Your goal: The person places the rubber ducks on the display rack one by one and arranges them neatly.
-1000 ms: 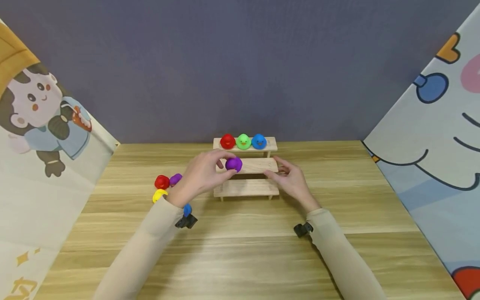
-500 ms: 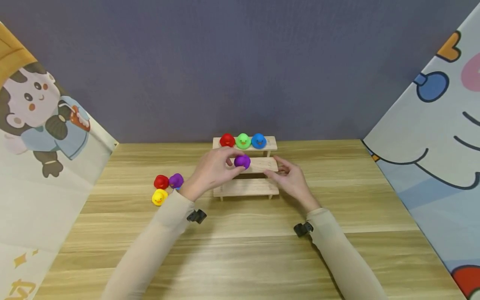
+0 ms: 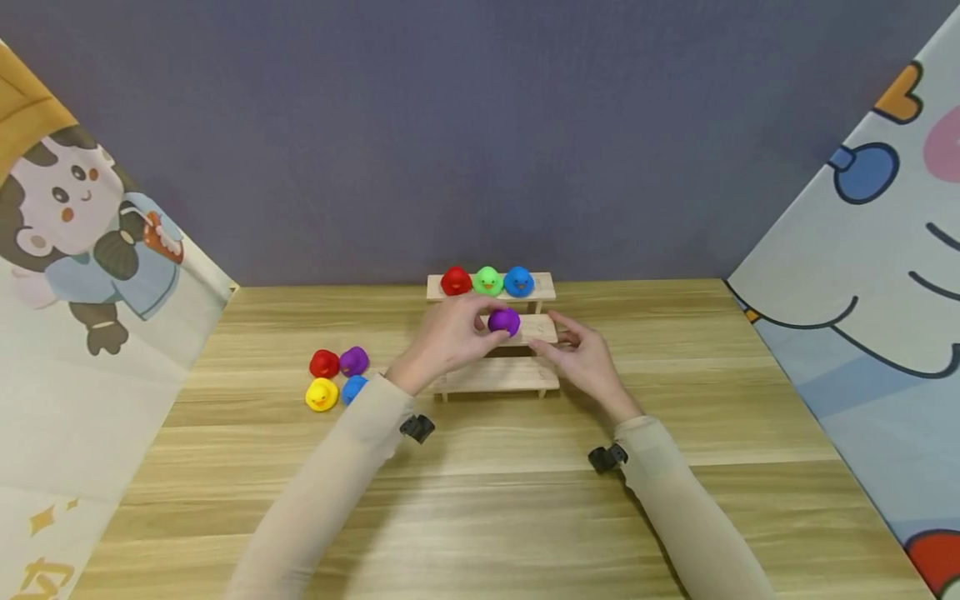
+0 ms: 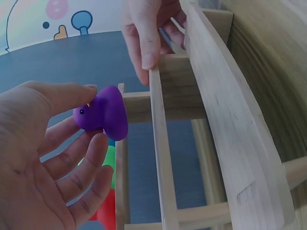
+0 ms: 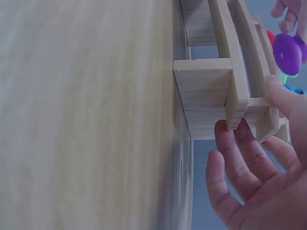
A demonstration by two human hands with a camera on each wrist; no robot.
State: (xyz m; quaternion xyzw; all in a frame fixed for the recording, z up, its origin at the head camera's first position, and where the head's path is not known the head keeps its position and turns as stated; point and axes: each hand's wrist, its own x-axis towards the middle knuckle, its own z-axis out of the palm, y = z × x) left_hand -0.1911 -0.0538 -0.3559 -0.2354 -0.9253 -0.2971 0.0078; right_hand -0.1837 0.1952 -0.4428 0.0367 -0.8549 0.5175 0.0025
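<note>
A purple rubber duck (image 3: 504, 322) is pinched between the thumb and fingers of my left hand (image 3: 457, 335), above the middle step of a three-tier wooden stand (image 3: 495, 377). In the left wrist view the purple duck (image 4: 101, 113) lies on its side in the grip, clear of the wood. My right hand (image 3: 583, 358) holds the right end of that middle step; in the right wrist view its thumb (image 5: 283, 95) lies on the step and the fingers reach round the end. On the top step, a red duck (image 3: 456, 282), a green duck (image 3: 487, 282) and a blue duck (image 3: 519, 282) sit side by side.
Left of the stand, a red duck (image 3: 324, 364), a purple duck (image 3: 354, 362), a yellow duck (image 3: 321, 395) and a blue duck (image 3: 354, 389) cluster on the wooden table (image 3: 480, 517). A dark wall (image 3: 480, 142) rises behind the stand; printed panels flank the table.
My left hand has carried the purple duck rightward along the middle step, uncovering more of the ducks on the table. The right hand keeps its place on the stand.
</note>
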